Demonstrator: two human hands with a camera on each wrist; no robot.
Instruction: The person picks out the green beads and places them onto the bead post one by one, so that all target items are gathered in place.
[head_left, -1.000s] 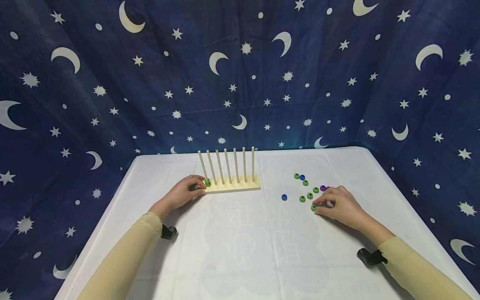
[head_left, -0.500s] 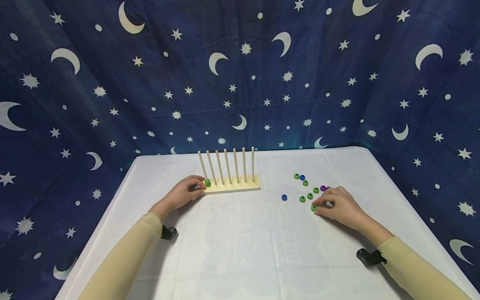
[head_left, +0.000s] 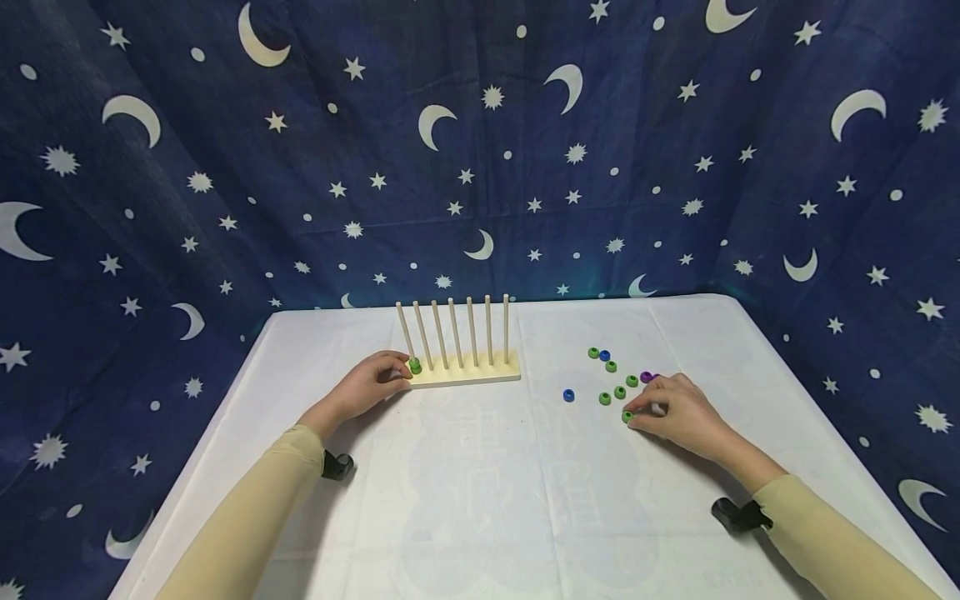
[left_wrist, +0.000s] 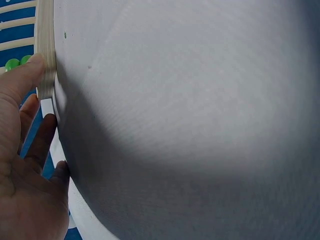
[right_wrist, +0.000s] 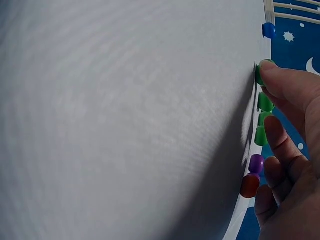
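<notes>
My left hand [head_left: 365, 385] grips the left end of a pale wooden peg rack [head_left: 468, 374] with several upright pegs. In the left wrist view its thumb [left_wrist: 31, 72] lies against the edge of the base. Stacked green beads [head_left: 415, 366] sit low on the leftmost peg, by the fingertips. At the right, my right hand [head_left: 681, 417] pinches a green bead [head_left: 627, 417] between thumb and index finger, at the tabletop. The right wrist view shows this bead [right_wrist: 259, 75] partly covered by the thumb; the other fingers are spread.
More green beads [head_left: 619, 392], two blue beads [head_left: 568, 395] and a purple bead [head_left: 646, 377] lie loose around the right hand. An orange-red bead [right_wrist: 250, 186] shows beyond it in the right wrist view. A star-patterned curtain [head_left: 480, 167] stands behind the white-covered table [head_left: 480, 483].
</notes>
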